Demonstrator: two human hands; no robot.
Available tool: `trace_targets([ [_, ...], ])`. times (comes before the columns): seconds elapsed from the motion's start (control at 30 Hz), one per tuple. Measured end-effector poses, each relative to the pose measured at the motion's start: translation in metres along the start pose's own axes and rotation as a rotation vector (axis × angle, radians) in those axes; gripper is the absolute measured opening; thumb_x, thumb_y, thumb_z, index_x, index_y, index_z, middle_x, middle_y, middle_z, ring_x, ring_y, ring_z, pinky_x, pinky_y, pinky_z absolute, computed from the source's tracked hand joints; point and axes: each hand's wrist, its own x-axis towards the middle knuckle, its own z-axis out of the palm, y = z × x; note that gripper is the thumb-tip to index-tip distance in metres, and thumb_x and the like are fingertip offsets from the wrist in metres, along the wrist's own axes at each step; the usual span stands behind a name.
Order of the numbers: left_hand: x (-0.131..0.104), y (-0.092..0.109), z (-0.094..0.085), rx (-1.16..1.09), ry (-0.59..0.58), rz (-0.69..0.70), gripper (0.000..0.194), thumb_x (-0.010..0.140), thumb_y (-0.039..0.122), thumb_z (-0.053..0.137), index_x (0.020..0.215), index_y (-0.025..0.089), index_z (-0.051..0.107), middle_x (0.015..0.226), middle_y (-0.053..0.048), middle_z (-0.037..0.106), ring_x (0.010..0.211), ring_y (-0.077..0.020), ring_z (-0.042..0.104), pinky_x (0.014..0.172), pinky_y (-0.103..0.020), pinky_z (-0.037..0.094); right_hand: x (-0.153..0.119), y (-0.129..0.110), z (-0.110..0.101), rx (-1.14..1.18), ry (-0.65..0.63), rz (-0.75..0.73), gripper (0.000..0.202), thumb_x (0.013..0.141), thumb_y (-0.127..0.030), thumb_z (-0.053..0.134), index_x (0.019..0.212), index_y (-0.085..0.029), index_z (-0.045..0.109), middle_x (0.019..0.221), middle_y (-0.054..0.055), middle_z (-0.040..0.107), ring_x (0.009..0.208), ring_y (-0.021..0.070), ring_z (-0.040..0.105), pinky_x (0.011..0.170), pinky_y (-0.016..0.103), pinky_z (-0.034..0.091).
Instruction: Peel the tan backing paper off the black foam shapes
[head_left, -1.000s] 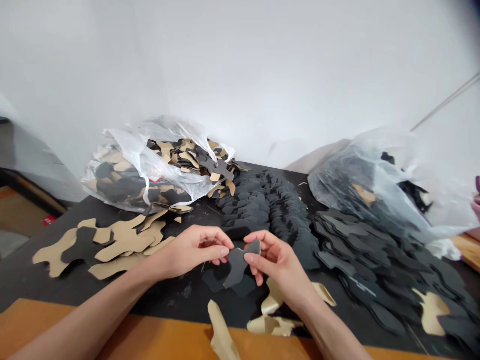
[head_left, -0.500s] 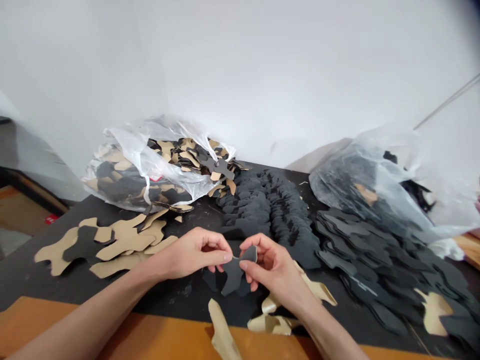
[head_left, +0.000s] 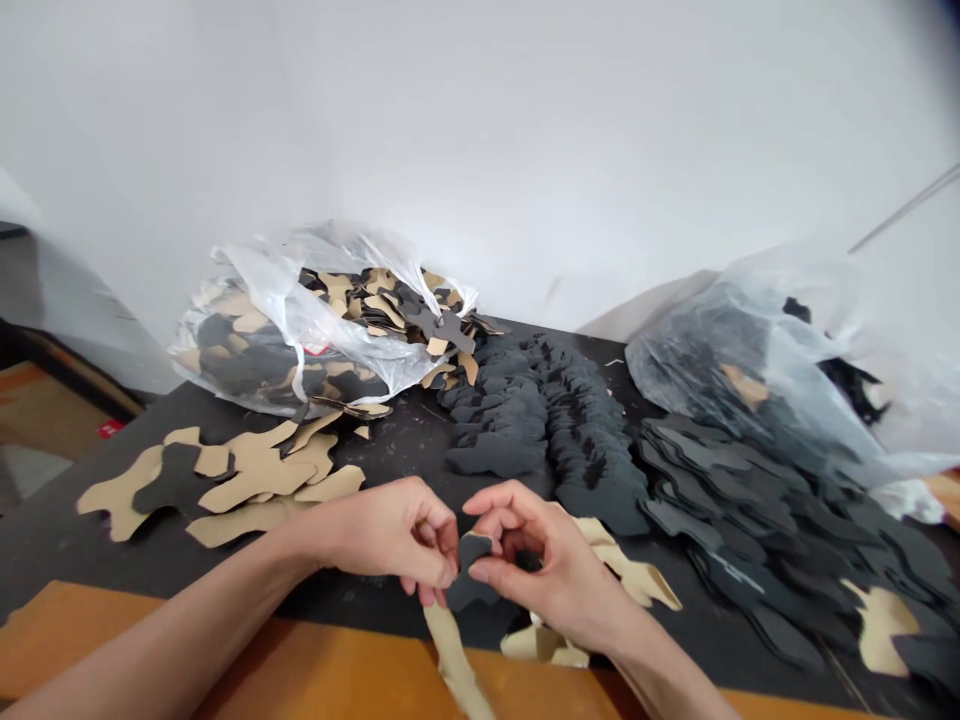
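Note:
A dark grey, curved flat piece, like foam with a tan layer along its top edge, is between my two hands. My right hand grips its upper part between thumb and bent fingers. My left hand has thumb and fingertips pinched together at the piece's left edge; what lies exactly between them is hidden. Below my left fingers a tan paper strip reaches down over the orange-brown edge. Crumpled tan paper scraps rest under my right wrist.
Tan-backed cut pieces lie loose at left, before a clear plastic bag of similar pieces. Overlapping rows of black pieces run down the middle. At right are stacked dark pieces and another plastic bag.
My left hand has moved a little down, and the held piece has tilted and dropped slightly. My right hand has stayed nearly in place. The view has shifted slightly.

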Motion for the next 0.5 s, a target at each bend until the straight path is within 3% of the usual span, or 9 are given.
trace_targets([
  [0.37,-0.0006,0.002,0.0019,-0.029,-0.087,-0.068,0.004,0.065,0.019,0.065,0.067,0.017,0.067,0.065,0.002,0.071,0.059,-0.0117,0.066,0.053,-0.018,0.048,-0.0037,0.0016,0.0006,-0.155,-0.023,-0.228,0.02,0.087,-0.014,0.068,0.104,-0.025,0.067,0.093,0.0,0.069,0.081,0.0129,0.061,0.073,0.025,0.048],
  [0.5,0.0014,-0.0004,0.0019,-0.015,-0.039,0.014,0.007,0.067,0.016,0.06,0.071,0.017,0.065,0.066,0.003,0.067,0.062,-0.0115,0.062,0.056,-0.019,0.045,-0.0038,-0.0029,-0.0005,-0.179,-0.008,-0.323,0.014,0.089,-0.015,0.067,0.099,-0.024,0.069,0.087,0.0,0.07,0.077,0.0131,0.061,0.072,0.026,0.048],
])
